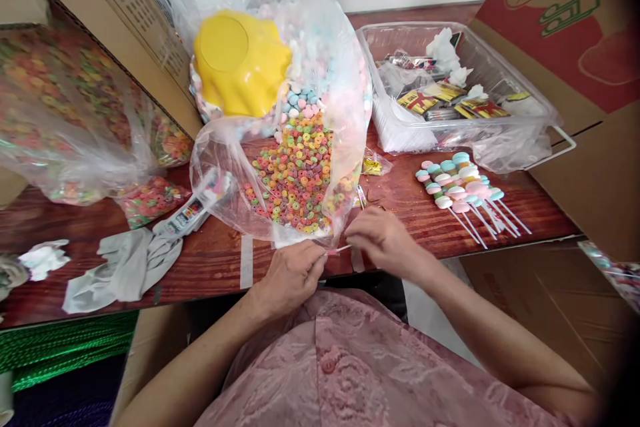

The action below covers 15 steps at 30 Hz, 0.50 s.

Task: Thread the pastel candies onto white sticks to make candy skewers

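At the table's front edge, a thin white stick point(344, 249) runs between my two hands. My left hand point(294, 272) is closed, its thumb and fingers pinched at the stick's left end, where a small pinkish bit shows; the fingers mostly hide it. My right hand point(384, 240) is closed around the stick's other end, with the fingertips curled. Just beyond both hands lies an open clear plastic bag point(220, 153) with many small colourful candy rings point(300, 180). Off to the right, several candy skewers point(460, 183) of pastel sweets lie together, their white sticks pointing toward me.
A yellow scalloped bowl point(240, 67) sits upside down on a bag of pastel candies point(320, 47). A clear plastic bin point(400, 127) with packets stands back right. Cardboard boxes point(590, 180) flank the table. Grey cloth point(130, 263) and a bag of candy rings point(150, 200) lie left.
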Tool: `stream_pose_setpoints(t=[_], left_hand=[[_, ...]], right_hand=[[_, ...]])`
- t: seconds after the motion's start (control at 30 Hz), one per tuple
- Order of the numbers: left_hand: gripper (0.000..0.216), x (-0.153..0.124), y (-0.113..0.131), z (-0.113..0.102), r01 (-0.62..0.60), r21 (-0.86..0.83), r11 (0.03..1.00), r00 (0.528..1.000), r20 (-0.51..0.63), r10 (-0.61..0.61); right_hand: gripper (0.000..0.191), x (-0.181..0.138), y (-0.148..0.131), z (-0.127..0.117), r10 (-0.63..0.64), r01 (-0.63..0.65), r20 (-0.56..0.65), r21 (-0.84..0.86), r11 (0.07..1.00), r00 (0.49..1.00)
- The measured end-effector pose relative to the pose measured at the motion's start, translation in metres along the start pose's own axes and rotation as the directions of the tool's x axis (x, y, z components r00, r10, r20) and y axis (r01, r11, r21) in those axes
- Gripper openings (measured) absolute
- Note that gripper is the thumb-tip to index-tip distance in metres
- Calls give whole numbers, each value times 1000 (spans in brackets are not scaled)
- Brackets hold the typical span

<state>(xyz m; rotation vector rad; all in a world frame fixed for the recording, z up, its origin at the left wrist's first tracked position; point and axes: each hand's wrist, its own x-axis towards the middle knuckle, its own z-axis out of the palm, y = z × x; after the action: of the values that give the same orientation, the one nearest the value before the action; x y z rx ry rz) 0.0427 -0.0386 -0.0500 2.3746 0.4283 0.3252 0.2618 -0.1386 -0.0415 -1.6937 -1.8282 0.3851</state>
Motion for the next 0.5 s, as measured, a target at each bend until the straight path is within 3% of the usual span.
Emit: stream_pose_setpoints(t=[0.1, 0.23, 0.3, 0.37, 0.5], left_hand=[[28, 3, -2, -5, 140, -306, 942, 982, -81, -173], [23, 7, -6, -7, 336, -711, 617, 880, 3, -475], [24, 7, -8, -3, 381, -804, 457, 823, 69, -563], [25, 6, -9, 3, 400, -843, 359, 791, 120, -600], [25, 4, -9, 10, 379, -877, 296, 766, 119, -631]], right_hand=[[20, 14, 37, -26, 136, -163, -145, -192, 968, 980], [26, 28, 65, -40, 305, -274, -14, -481, 833, 952], [29, 32, 65, -39, 345, -257, 68, -539, 802, 936], [30, 34, 62, -35, 370, -243, 120, -565, 788, 921], [28, 37, 60, -28, 398, -224, 147, -630, 744, 906]])
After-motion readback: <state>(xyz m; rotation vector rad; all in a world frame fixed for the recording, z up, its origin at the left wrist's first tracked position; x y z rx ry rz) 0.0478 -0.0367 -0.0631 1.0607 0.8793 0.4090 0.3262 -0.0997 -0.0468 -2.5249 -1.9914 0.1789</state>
